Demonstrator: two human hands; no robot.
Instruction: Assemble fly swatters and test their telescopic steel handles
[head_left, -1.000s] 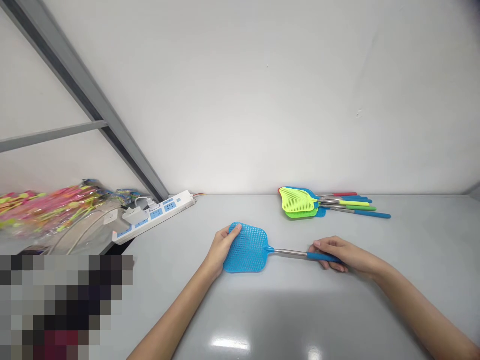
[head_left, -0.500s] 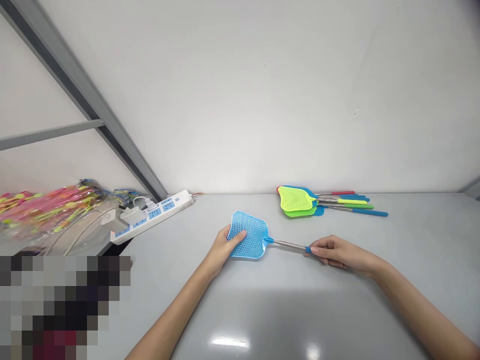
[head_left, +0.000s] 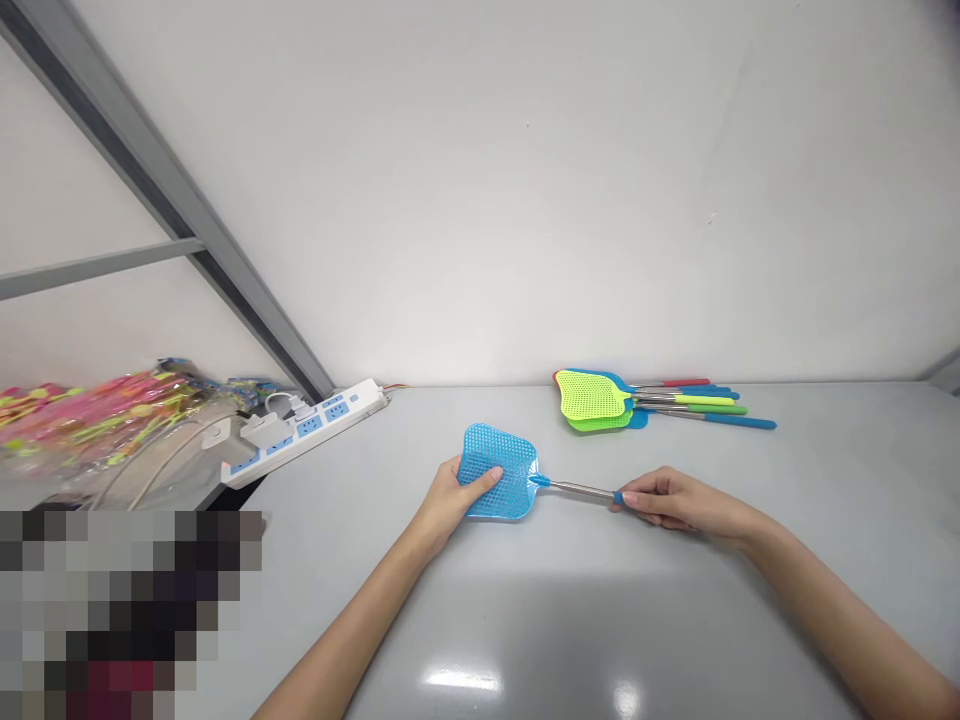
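A blue fly swatter (head_left: 517, 470) with a mesh head and a thin metal shaft is held sideways above the grey table. My left hand (head_left: 448, 500) grips the outer edge of its head, thumb lying across the mesh and the other fingers hidden behind it. The fingers of my right hand (head_left: 664, 500) are closed round the blue handle, of which only the front end shows. Beyond my hands, by the wall, lies a pile of fly swatters (head_left: 592, 397) in yellow, green, blue and red, their handles pointing right.
A white power strip (head_left: 307, 430) with plugs and cables lies at the table's left. Farther left are colourful items in clear plastic bags (head_left: 112, 410). A grey metal frame (head_left: 202, 220) rises along the left, and a white wall (head_left: 525, 200) stands behind the grey table (head_left: 825, 480).
The blue fly swatter's head has tilted slightly and shifted a little to the right, with my left hand moving along. My right hand has barely moved.
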